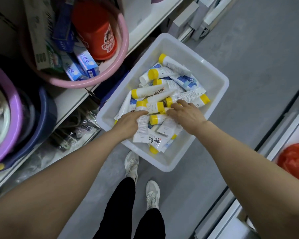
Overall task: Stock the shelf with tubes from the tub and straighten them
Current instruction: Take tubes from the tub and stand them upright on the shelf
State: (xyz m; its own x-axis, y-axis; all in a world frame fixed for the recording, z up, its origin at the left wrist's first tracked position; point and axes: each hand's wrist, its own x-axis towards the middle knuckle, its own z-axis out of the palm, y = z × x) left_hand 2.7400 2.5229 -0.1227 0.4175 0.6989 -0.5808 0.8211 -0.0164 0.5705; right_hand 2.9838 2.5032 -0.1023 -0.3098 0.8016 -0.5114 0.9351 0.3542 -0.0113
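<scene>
A white plastic tub stands on the floor, holding several white tubes with yellow caps in a loose heap. Both my hands are down in the tub. My left hand grips a white tube with small printed text, whose flat end points toward me. My right hand lies on the heap just to the right, its fingers curled over a yellow-capped tube; the fingertips are hidden among the tubes. The white shelf runs along the left.
On the shelf sit a pink basin with toothpaste boxes and a red cup, a purple basin and a dark blue one. My feet in white shoes stand just below the tub. Grey floor lies to the right; a red bag sits at the right edge.
</scene>
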